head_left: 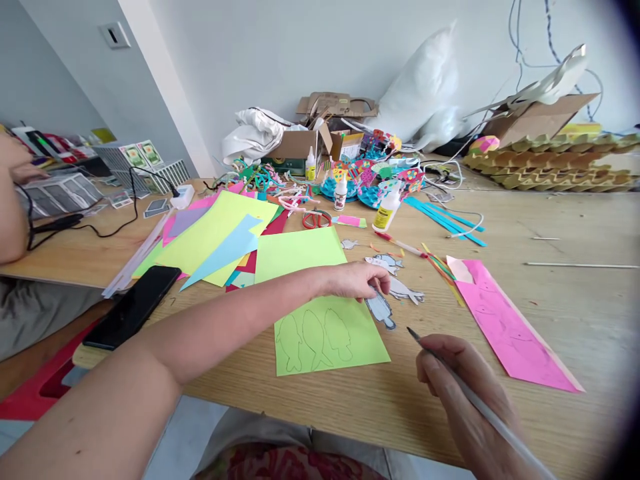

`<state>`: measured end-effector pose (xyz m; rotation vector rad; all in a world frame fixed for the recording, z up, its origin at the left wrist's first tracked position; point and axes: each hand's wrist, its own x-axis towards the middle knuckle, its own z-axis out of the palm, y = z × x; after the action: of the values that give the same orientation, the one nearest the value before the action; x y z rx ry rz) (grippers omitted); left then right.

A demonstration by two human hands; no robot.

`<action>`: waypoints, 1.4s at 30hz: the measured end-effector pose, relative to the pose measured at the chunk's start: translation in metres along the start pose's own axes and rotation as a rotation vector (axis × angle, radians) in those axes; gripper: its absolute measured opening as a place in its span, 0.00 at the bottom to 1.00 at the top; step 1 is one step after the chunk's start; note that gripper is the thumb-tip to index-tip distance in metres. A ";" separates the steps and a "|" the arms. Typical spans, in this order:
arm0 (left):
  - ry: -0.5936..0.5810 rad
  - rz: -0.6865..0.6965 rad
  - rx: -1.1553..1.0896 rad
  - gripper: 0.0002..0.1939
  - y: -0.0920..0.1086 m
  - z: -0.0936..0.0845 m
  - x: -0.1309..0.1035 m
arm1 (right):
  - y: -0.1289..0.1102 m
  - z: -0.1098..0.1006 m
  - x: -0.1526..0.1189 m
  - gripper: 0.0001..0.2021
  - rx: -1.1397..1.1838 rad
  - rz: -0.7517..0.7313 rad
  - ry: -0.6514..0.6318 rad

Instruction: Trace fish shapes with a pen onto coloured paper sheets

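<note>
My right hand (467,383) is closed around a grey pencil (480,403), its tip pointing left just above the table. My left hand (363,279) reaches across a light green sheet (300,253), its fingers bent and closed at the upper end of a grey paper fish cutout (381,312). The exact grip is partly hidden by the fingers. Beside it lie another fish cutout (406,291), one with a drawn fin (391,262) and a small one (349,244). Three fish outlines (313,337) are drawn in pencil on the lower part of the green sheet.
A pink paper strip (505,320) with fish outlines lies right. Coloured sheets (215,233), a black phone (133,307) and red-handled scissors (317,219) are left and centre. Glue bottles (387,210), a pen (400,244) and boxes (295,150) stand or lie behind. Another person's arm (13,200) is far left.
</note>
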<state>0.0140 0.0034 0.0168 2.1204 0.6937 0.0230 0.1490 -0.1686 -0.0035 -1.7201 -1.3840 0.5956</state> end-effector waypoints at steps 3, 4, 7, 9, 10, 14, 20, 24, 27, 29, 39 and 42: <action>0.029 0.011 0.073 0.11 0.004 0.006 0.007 | 0.004 0.003 0.001 0.07 -0.038 0.016 -0.031; 0.049 0.025 0.105 0.11 0.006 0.006 0.007 | 0.004 0.004 0.001 0.07 -0.053 0.008 -0.054; 0.173 0.133 0.283 0.14 0.009 0.001 -0.008 | 0.000 0.004 0.003 0.08 -0.036 -0.033 -0.097; 0.249 0.176 0.405 0.15 0.008 -0.004 -0.027 | -0.003 0.005 0.005 0.08 0.010 -0.047 -0.123; 0.262 0.172 0.445 0.14 0.005 -0.006 -0.038 | -0.005 0.006 0.007 0.08 0.031 -0.054 -0.157; 0.206 0.101 0.482 0.15 -0.010 -0.005 -0.083 | -0.017 0.016 0.016 0.08 0.053 -0.097 -0.347; 0.225 0.126 0.387 0.16 -0.027 0.022 -0.119 | -0.031 0.043 0.024 0.04 -0.020 -0.114 -0.443; 0.263 0.155 0.387 0.16 -0.035 0.035 -0.123 | -0.035 0.052 0.024 0.04 -0.098 -0.136 -0.441; 0.300 0.175 0.366 0.15 -0.040 0.039 -0.123 | -0.036 0.052 0.023 0.05 -0.104 -0.147 -0.465; 0.318 0.184 0.347 0.16 -0.043 0.039 -0.123 | -0.036 0.052 0.022 0.06 -0.113 -0.145 -0.469; 0.425 0.254 0.293 0.15 -0.051 0.045 -0.120 | -0.036 0.052 0.023 0.07 -0.148 -0.143 -0.467; 0.435 0.256 0.291 0.15 -0.051 0.045 -0.121 | -0.037 0.052 0.023 0.07 -0.154 -0.138 -0.470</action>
<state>-0.0997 -0.0654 -0.0213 2.5048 0.7003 0.5680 0.0937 -0.1292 0.0021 -1.6472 -1.9027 0.8719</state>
